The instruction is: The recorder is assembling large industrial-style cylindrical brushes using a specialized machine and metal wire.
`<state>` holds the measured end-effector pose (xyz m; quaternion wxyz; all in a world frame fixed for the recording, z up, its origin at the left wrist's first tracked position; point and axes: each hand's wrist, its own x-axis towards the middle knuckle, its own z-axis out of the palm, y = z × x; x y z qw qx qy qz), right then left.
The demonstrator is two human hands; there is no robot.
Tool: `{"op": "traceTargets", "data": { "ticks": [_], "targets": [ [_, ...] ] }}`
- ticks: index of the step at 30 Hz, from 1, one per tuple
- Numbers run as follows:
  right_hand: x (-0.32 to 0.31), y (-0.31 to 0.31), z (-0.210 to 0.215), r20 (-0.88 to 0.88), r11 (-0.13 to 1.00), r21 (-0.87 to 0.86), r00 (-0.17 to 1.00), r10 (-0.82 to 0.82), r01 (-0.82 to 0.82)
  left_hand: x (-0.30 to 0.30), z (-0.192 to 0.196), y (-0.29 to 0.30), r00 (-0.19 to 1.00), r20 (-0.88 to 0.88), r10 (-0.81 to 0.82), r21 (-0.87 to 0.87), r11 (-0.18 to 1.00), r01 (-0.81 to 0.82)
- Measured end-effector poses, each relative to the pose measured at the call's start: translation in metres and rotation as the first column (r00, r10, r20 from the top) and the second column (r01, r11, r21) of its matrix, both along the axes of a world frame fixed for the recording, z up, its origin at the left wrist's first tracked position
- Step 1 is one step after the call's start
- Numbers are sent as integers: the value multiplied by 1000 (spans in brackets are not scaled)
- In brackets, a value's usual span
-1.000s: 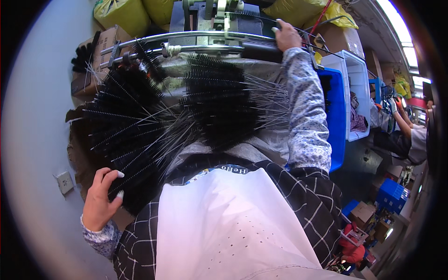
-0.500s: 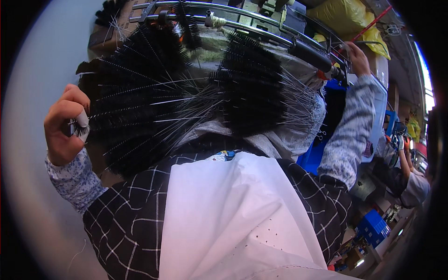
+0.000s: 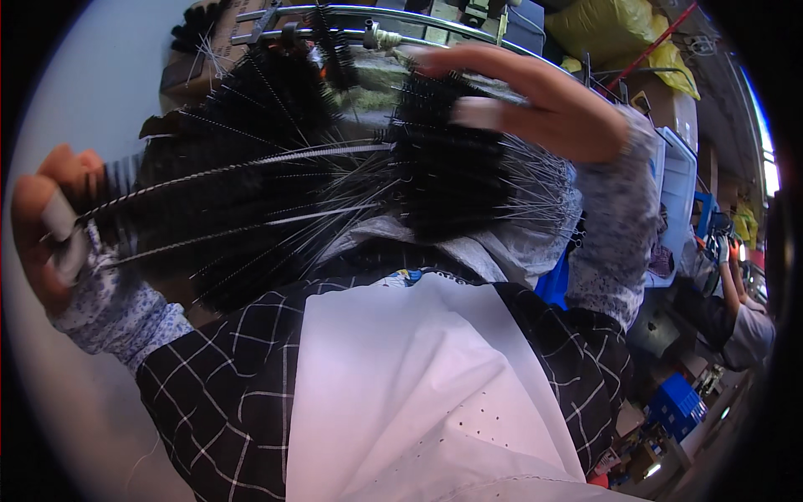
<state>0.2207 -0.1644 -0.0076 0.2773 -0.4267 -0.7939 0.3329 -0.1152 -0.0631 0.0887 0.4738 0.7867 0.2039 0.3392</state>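
My left hand (image 3: 35,213), out at the far left with white coverings on its fingertips, is closed on the tips of twisted-wire brushes (image 3: 213,170) with black bristles. Two of their wires stretch back toward the middle. Many similar brushes lie fanned out in a left pile (image 3: 276,92), bare wire stems pointing inward. Over a second black brush bundle (image 3: 447,180), its looped wire ends to the right, hovers my right hand (image 3: 552,105). Motion smears it, but its thumb and fingers are apart and nothing shows between them.
A metal rail frame (image 3: 335,10) runs along the back, beside a cardboard box (image 3: 222,50). Yellow bags (image 3: 606,29) and a pale plastic bin (image 3: 676,180) stand at the right. Farther right, another person (image 3: 740,326) is at work. A white apron (image 3: 418,360) covers my lap.
My right hand has come left from the rail's right end to above the right bundle. My left hand has moved outward, drawing brushes away from the left pile.
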Motion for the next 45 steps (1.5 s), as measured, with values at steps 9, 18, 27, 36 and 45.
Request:
{"op": "traceTargets", "data": {
  "ticks": [9,18,27,36,45],
  "targets": [
    [-139,42,11,-545,999,-26,838,21,-42,16,4,4,996,64,58,194,979,-69],
    [64,3,-7,-180,636,-39,621,-763,771,-15,-46,-33,354,-920,-166,-16,921,389],
    [134,4,-116,575,418,445,105,-811,792,-18,-43,-9,561,-797,-223,-165,975,152],
    [140,10,-121,542,477,422,208,-815,771,-43,-33,0,967,254,26,-233,972,35],
    [178,26,-142,702,590,443,148,-696,675,-57,-20,31,987,154,46,131,989,-67]
  ]
}}
